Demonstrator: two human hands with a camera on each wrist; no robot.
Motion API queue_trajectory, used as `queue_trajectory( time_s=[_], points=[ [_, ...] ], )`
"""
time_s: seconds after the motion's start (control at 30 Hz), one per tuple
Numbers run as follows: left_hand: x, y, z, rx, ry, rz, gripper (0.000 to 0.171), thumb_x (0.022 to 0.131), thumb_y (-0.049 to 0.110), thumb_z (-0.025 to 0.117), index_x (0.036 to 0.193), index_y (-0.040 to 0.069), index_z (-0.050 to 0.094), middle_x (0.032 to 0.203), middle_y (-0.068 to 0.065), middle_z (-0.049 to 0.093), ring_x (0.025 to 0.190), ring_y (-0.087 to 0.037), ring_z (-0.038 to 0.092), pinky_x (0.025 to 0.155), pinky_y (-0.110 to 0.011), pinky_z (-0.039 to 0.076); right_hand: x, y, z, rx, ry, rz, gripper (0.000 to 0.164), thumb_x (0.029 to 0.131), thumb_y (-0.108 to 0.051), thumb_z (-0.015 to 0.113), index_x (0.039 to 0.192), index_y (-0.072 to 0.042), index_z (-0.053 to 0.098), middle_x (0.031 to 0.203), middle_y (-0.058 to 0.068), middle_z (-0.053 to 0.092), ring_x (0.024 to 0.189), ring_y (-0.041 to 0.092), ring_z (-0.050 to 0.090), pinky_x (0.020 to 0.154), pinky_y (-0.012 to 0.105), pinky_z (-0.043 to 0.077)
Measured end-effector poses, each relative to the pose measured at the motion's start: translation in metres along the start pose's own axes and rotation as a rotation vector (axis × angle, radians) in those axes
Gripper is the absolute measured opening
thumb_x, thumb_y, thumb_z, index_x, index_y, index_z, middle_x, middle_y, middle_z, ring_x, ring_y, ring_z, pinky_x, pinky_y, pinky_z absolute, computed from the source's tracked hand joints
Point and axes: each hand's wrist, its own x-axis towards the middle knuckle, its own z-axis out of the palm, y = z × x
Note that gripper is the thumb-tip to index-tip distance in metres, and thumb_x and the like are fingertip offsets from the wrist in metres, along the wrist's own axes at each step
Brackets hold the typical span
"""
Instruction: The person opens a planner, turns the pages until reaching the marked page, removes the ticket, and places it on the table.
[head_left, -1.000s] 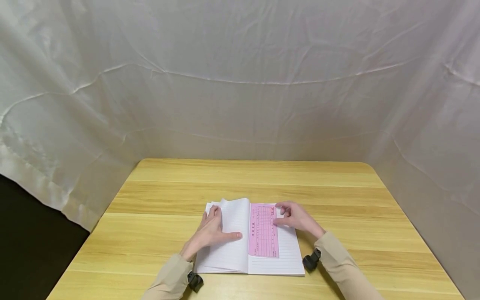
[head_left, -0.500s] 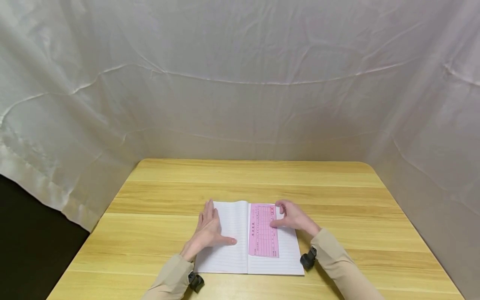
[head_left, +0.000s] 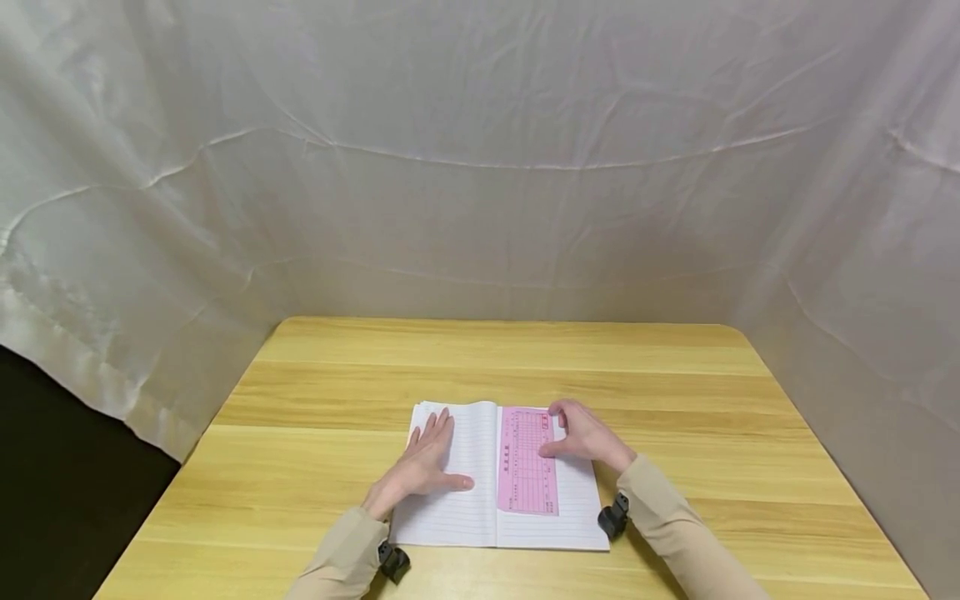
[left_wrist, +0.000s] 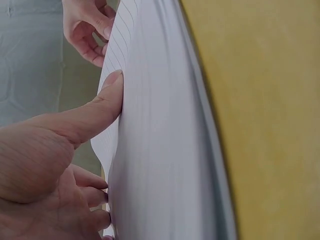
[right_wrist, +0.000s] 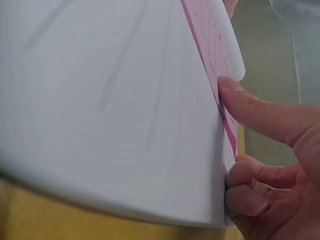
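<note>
An open lined notebook (head_left: pixel 551 535) lies near the table's front. On its right page rests a pink printed form slip (head_left: pixel 527 479), long side toward the spine. My left hand (head_left: pixel 420 471) lies on the left page with fingers spread and thumb stretched toward the spine. My right hand (head_left: pixel 588 437) holds the slip near its upper right corner, thumb on its face and index finger at its top edge. In the right wrist view the thumb (right_wrist: pixel 240 97) presses on the pink slip (right_wrist: pixel 205 35), and the other fingers (right_wrist: pixel 245 200) curl against the page edge.
A wooden table (head_left: pixel 495 358) carries the notebook. Pale grey cloth (head_left: pixel 480 208) hangs behind it and along both sides. Each wrist wears a small black camera, seen on the left wrist (head_left: pixel 393 563) and the right wrist (head_left: pixel 613 518).
The lifted left page has gone down flat. My left hand's curled fingers have straightened and spread over it. My right thumb has slid slightly left on the slip, which has stayed in place.
</note>
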Motion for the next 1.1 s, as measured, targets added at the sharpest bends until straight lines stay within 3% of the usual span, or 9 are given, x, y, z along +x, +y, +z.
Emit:
queue_trajectory(
  time_s=[0.13,0.33,0.57,0.9,1.1],
  points=[
    [0.0003,-0.0007,0.0,0.003,-0.007,0.002,0.109,0.081,0.037,0.083,0.154,-0.013,0.02,0.166,-0.029,0.011,0.156,-0.047,0.009,0.127,-0.063,0.005,0.0,-0.0008,-0.0009,-0.01,-0.003,-0.02,0.067,0.069,-0.022,0.092,0.12,0.005,0.06,0.092,0.008,0.055,0.081,0.016,0.048,0.069,0.024,0.042],
    [0.0006,-0.0009,0.0002,0.007,-0.014,-0.002,0.108,0.082,0.038,0.082,0.155,-0.013,0.02,0.167,-0.028,0.01,0.156,-0.046,0.008,0.127,-0.063,0.004,0.0004,0.0001,-0.0021,-0.008,-0.011,-0.068,0.079,0.069,-0.022,0.092,0.132,0.008,0.054,0.09,0.007,0.055,0.079,0.015,0.046,0.065,0.021,0.039],
    [-0.0002,0.0001,-0.0009,0.002,-0.019,-0.003,0.108,0.082,0.038,0.081,0.155,-0.013,0.019,0.167,-0.028,0.01,0.156,-0.046,0.007,0.127,-0.063,0.003,0.0015,-0.0015,-0.0017,-0.004,-0.012,-0.064,0.076,0.068,-0.02,0.092,0.129,0.006,0.057,0.087,0.005,0.055,0.076,0.014,0.045,0.063,0.02,0.037],
    [0.0,-0.001,-0.0011,-0.018,-0.029,-0.005,0.108,0.083,0.036,0.081,0.155,-0.013,0.018,0.167,-0.028,0.008,0.156,-0.046,0.005,0.127,-0.063,0.002,0.0016,-0.005,0.0014,-0.034,-0.009,0.002,0.046,0.069,-0.018,0.091,0.104,-0.001,0.067,0.094,0.006,0.059,0.084,0.016,0.05,0.073,0.026,0.044],
    [-0.0003,-0.0016,-0.0004,-0.022,-0.026,0.001,0.108,0.082,0.036,0.082,0.155,-0.013,0.018,0.167,-0.028,0.009,0.156,-0.046,0.006,0.126,-0.063,0.002,-0.0013,-0.0079,0.0022,0.015,-0.013,0.052,0.027,0.072,-0.016,0.089,0.086,-0.009,0.068,0.093,0.005,0.059,0.082,0.017,0.05,0.071,0.026,0.042]
  ],
)
